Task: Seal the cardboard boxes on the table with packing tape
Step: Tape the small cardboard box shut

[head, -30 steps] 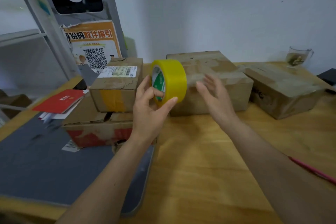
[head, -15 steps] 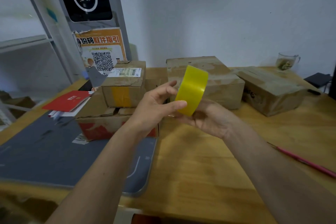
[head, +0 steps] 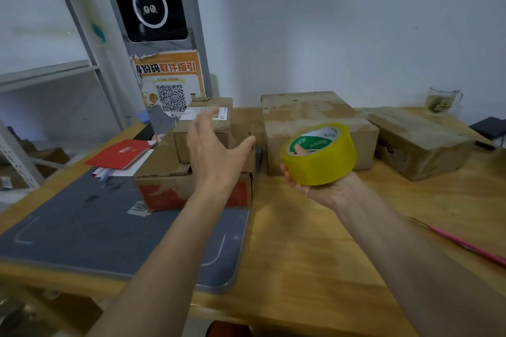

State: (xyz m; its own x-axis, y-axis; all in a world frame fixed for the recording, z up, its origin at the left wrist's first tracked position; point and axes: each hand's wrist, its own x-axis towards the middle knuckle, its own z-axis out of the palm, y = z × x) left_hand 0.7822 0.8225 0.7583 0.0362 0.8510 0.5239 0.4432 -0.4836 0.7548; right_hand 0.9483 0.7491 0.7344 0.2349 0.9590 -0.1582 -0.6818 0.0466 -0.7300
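above the table's middle our right hand (head: 325, 186) cups the tape roll (head: 320, 154), a finger through its core for control; our left hand (head: 216, 150), fingers spread, reaches toward the stacked boxes (head: 197, 169) at the back-left.

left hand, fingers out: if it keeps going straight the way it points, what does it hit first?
Most likely the small cardboard box with the shipping label, stacked on the larger red-printed box. The left hand is open, its fingers aimed at that box's top. Depth is unclear; it may already be close.
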